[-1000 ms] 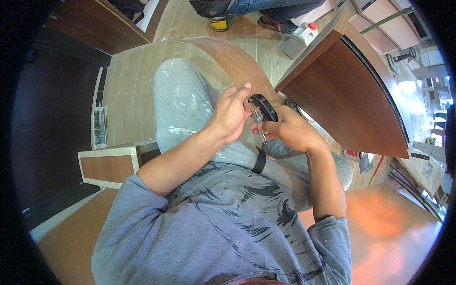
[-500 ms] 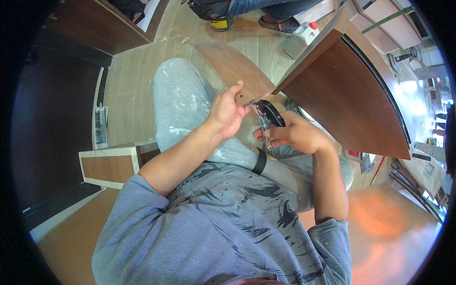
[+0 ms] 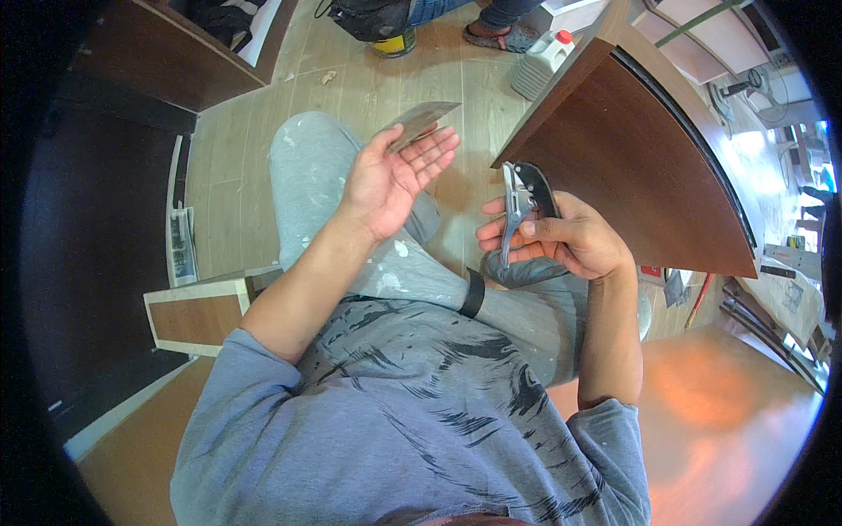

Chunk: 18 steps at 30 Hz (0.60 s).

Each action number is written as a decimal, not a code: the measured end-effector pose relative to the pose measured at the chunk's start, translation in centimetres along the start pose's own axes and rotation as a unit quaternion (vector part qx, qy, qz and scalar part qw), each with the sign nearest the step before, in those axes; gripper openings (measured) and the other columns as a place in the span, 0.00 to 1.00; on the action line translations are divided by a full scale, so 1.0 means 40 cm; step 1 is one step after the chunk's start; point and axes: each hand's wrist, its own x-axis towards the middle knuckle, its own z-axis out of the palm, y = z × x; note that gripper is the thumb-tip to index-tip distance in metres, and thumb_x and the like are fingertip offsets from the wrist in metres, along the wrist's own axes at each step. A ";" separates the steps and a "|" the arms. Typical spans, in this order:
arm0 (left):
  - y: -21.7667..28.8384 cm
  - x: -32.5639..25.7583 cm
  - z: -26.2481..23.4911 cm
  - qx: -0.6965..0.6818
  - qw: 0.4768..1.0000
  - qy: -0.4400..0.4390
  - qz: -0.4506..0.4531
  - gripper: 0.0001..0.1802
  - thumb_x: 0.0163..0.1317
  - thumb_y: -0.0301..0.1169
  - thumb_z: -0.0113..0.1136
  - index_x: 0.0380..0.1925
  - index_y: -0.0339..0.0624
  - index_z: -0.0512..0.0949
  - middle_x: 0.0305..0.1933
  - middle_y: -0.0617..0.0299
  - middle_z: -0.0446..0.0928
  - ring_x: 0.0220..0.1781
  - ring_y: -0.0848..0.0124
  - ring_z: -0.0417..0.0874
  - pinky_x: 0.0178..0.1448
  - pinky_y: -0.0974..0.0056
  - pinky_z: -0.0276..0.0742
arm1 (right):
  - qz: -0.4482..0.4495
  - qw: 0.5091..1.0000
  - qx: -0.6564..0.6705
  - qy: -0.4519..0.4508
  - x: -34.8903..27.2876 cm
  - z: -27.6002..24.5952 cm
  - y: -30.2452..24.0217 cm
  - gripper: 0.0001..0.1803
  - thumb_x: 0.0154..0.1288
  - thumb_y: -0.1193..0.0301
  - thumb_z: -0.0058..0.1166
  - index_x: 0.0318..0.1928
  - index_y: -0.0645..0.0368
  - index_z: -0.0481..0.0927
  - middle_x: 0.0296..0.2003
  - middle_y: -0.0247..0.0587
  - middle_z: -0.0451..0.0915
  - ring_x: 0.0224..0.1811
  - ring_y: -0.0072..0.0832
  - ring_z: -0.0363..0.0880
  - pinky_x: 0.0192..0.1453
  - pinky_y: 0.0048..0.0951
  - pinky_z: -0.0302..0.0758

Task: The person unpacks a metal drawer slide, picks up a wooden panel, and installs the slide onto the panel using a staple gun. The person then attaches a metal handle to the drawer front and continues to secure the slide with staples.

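Note:
My left hand (image 3: 383, 188) is raised over my lap, palm up, its fingers stretched and the thumb against a thin brown wood-look sheet (image 3: 425, 117). That sheet is tilted nearly edge-on, so its far part is foreshortened. In my right hand (image 3: 574, 237) lies a plier-like hand tool (image 3: 524, 197) with one black and one silver handle, its head pointing up and away. The tool and the sheet are apart. Beyond the right hand stands a brown wood-look cabinet piece (image 3: 640, 162) with a curved edge.
A white jug with a red cap (image 3: 545, 66) stands on the wood-look floor (image 3: 241, 175). At the top, another person's foot in a sandal (image 3: 500, 37) is near a yellow-black can (image 3: 393, 44). A box-like wooden frame (image 3: 197, 317) sits left of my lap; dark panels (image 3: 101, 254) are beyond.
The brown sheet has turned from showing its broad face to nearly edge-on. My hands have moved apart, and the tool has come away from the sheet's corner.

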 end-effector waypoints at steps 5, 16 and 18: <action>0.015 0.004 0.015 -0.019 1.000 -0.012 -0.002 0.29 0.80 0.39 0.42 0.66 0.23 0.69 0.72 0.36 0.72 0.77 0.48 0.72 0.82 0.48 0.67 | -0.103 0.988 0.107 -0.043 0.001 -0.020 0.037 0.27 0.74 0.69 0.59 0.66 0.72 0.71 0.49 0.68 0.84 0.48 0.50 0.91 0.49 0.44 0.92; 0.010 -0.005 0.056 -0.044 0.998 -0.036 0.000 0.29 0.82 0.40 0.36 0.64 0.22 0.71 0.70 0.35 0.74 0.75 0.47 0.74 0.82 0.47 0.67 | -0.217 0.921 0.256 -0.200 -0.005 -0.041 0.088 0.20 0.65 0.74 0.68 0.42 0.75 0.70 0.28 0.57 0.75 0.31 0.55 0.88 0.30 0.60 0.91; 0.007 -0.006 0.055 -0.042 0.999 -0.032 -0.006 0.29 0.82 0.41 0.36 0.64 0.23 0.71 0.70 0.35 0.74 0.75 0.48 0.75 0.82 0.47 0.68 | -0.210 0.917 0.236 -0.245 -0.009 -0.048 0.084 0.17 0.64 0.76 0.67 0.39 0.78 0.72 0.28 0.58 0.75 0.31 0.56 0.88 0.30 0.59 0.91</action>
